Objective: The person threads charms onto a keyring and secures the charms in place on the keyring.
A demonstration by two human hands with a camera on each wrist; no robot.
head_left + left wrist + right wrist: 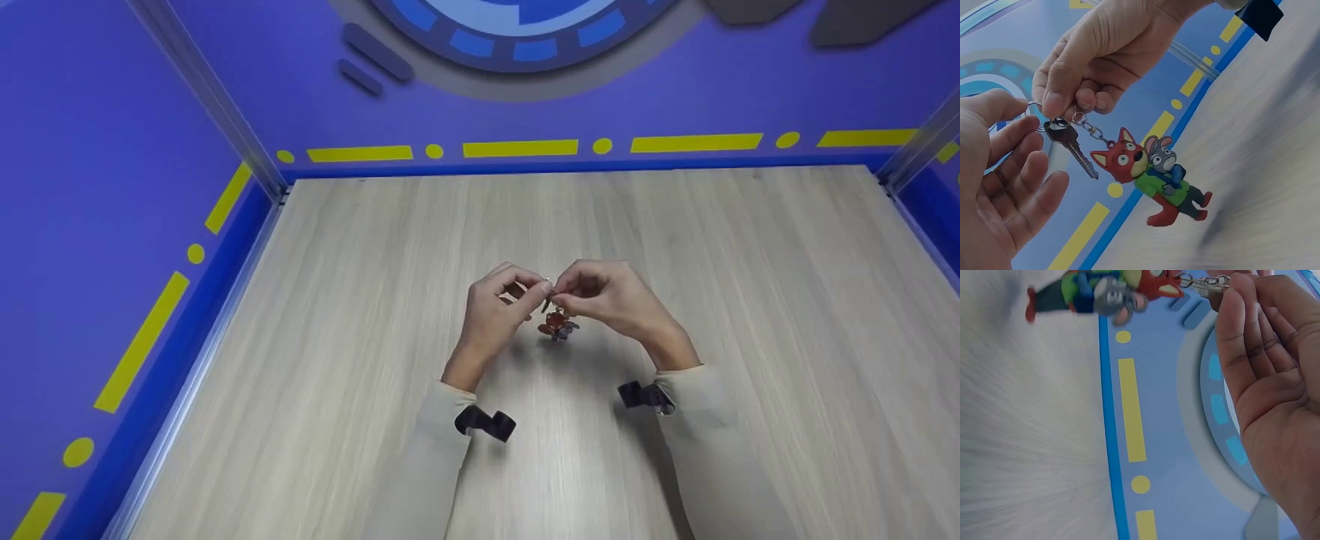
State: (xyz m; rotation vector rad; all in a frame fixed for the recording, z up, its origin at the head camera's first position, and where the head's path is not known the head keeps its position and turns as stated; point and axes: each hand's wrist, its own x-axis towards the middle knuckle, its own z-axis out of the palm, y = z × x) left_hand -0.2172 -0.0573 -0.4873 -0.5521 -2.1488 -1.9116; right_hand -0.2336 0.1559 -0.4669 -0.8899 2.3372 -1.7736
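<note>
Two hands, one key, apparently one ring

Our left forearm and right forearm reach forward, angled so that our hands come together — fingertips close to one another. Our left hand pinches between thumb and forefinger, its other fingers loosely bent and spread. Our right hand pinches likewise — its remaining fingers bent in behind the thumb.
</note>
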